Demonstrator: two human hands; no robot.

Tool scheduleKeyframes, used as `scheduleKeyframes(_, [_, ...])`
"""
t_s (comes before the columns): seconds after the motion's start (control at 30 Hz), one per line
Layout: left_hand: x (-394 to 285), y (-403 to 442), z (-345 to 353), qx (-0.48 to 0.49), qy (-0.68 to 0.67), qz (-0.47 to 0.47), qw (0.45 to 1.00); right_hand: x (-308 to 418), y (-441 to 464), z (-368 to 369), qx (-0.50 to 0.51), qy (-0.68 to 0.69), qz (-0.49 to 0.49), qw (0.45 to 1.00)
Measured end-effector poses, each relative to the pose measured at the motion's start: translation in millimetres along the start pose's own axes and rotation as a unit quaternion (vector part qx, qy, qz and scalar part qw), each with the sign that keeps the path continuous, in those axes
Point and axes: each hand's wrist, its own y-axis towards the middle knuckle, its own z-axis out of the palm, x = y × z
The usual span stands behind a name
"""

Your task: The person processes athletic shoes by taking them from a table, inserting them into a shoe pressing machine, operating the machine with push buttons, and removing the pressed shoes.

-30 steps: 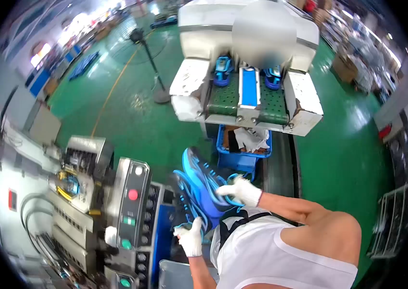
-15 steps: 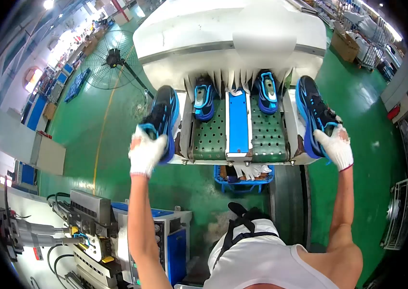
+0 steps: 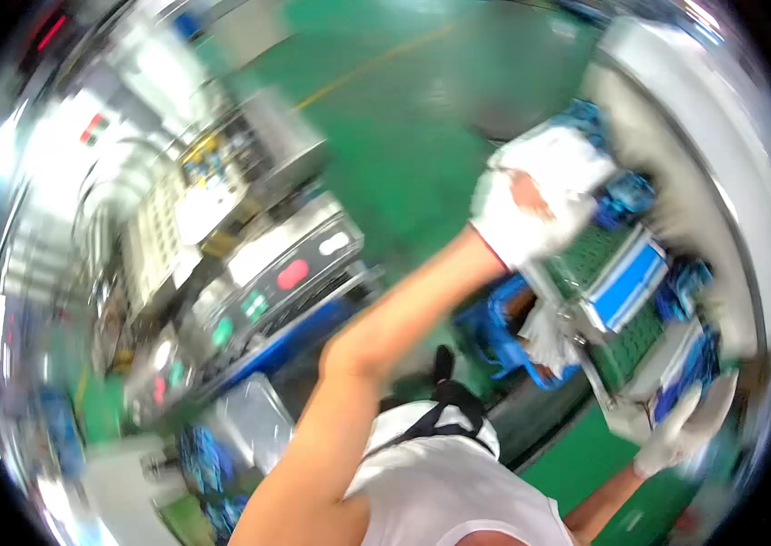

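My left hand (image 3: pixel 531 205), in a white glove, is beside the near left corner of the white machine, next to a blue sports shoe (image 3: pixel 583 118). Motion smears its fingers, and whether they grip anything is unclear. My right hand (image 3: pixel 684 428), also gloved, has its fingers stretched and apart close to another black and blue shoe (image 3: pixel 693 369) on the machine's right side ledge. Two more shoes, a left one (image 3: pixel 627 198) and a right one (image 3: pixel 684 289), lie on the green perforated belts at the machine's mouth, either side of a blue strip (image 3: pixel 627 285).
The white machine (image 3: pixel 722 155) fills the right side. Below its front edge stands a blue basket (image 3: pixel 495 341) with white gloves or cloth. To the left is a control panel (image 3: pixel 263 282) with coloured buttons. More blue shoes (image 3: pixel 203 460) appear at lower left.
The view has swung left, so the machine now sits at the right and the picture is blurred. My right hand has opened off its shoe; the left has moved from its earlier grip.
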Motion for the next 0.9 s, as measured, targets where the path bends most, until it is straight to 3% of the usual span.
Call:
scheduleKeyframes(0.03, [-4.8, -61.6, 8.4, -0.045, -0.109, -0.071, 0.991, 21.4, -30.3, 29.7, 0.006, 0.159, -0.029, 0.987])
scheduleKeyframes(0.07, [-20.8, -122.0, -7.4, -0.041, -0.093, -0.1, 0.99, 28.9, -56.5, 64.0, 0.063, 0.313, -0.113, 0.941])
scheduleKeyframes(0.1, [-22.2, -189.5, -14.2, 0.021, -0.11, -0.171, 0.979, 44.9, -88.5, 95.0, 0.176, 0.362, -0.046, 0.914])
scheduleKeyframes(0.13, [-35.4, -268.6, -27.9, 0.082, 0.007, -0.257, 0.963, 36.2, -120.7, 139.4, 0.32, 0.344, 0.078, 0.879])
scheduleKeyframes(0.17, [-39.3, -349.1, -51.3, 0.143, 0.02, -0.368, 0.919, 59.2, -147.1, 168.1, 0.493, 0.251, 0.09, 0.828])
scheduleKeyframes(0.2, [-48.4, -408.6, -96.9, 0.297, 0.002, -0.51, 0.807, 47.8, -183.7, 207.6, 0.596, 0.198, 0.046, 0.777])
scheduleKeyframes(0.23, [-56.2, -497.3, -132.3, 0.335, 0.028, -0.6, 0.726, 80.9, -214.3, 210.9, 0.66, 0.187, 0.0, 0.727])
scheduleKeyframes(0.3, [-153.3, -603.3, -256.0, 0.221, 0.156, -0.748, 0.606, 124.0, -261.7, 230.0, 0.677, 0.192, -0.252, 0.664])
scheduleKeyframes(0.33, [-195.3, -678.9, -295.0, 0.128, 0.192, -0.831, 0.506, 156.0, -276.7, 225.5, 0.687, 0.196, -0.283, 0.64])
scheduleKeyframes(0.4, [-304.0, -732.4, -384.7, 0.086, 0.38, -0.844, 0.368, 230.1, -295.9, 205.0, 0.769, 0.166, -0.277, 0.551])
scheduleKeyframes(0.43, [-345.3, -782.8, -428.4, -0.077, 0.403, -0.862, 0.296, 247.0, -317.7, 210.2, 0.766, 0.177, -0.306, 0.537])
scheduleKeyframes(0.47, [-388.7, -798.1, -476.4, -0.166, 0.376, -0.87, 0.272, 267.3, -337.1, 208.7, 0.756, 0.144, -0.365, 0.524])
scheduleKeyframes(0.5, [-424.4, -824.7, -494.2, -0.211, 0.463, -0.828, 0.235, 281.0, -366.7, 211.9, 0.737, 0.117, -0.426, 0.511])
scheduleKeyframes(0.57, [-468.7, -830.4, -555.4, -0.262, 0.408, -0.861, 0.153, 329.6, -399.6, 185.1, 0.743, 0.082, -0.448, 0.49])
scheduleKeyframes(0.63, [-478.7, -849.8, -570.2, -0.302, 0.373, -0.865, 0.146, 362.4, -425.3, 163.3, 0.741, 0.023, -0.493, 0.456])
scheduleKeyframes(0.67, [-470.2, -846.8, -566.3, -0.293, 0.357, -0.877, 0.134, 369.8, -439.6, 161.3, 0.766, 0.034, -0.467, 0.44])
scheduleKeyframes(0.7, [-456.9, -884.5, -541.3, -0.273, 0.347, -0.883, 0.157, 368.2, -451.8, 167.1, 0.791, 0.042, -0.439, 0.423])
scheduleKeyframes(0.73, [-436.4, -895.3, -515.5, -0.274, 0.292, -0.9, 0.169, 366.4, -463.4, 182.2, 0.784, 0.026, -0.472, 0.402])
scheduleKeyframes(0.8, [-401.7, -887.7, -462.4, -0.225, 0.335, -0.899, 0.171, 403.3, -482.4, 154.7, 0.769, -0.009, -0.517, 0.375])
scheduleKeyframes(0.9, [-399.7, -909.7, -419.6, -0.429, 0.377, -0.8, 0.184, 429.9, -510.1, 149.1, 0.752, -0.018, -0.559, 0.35])
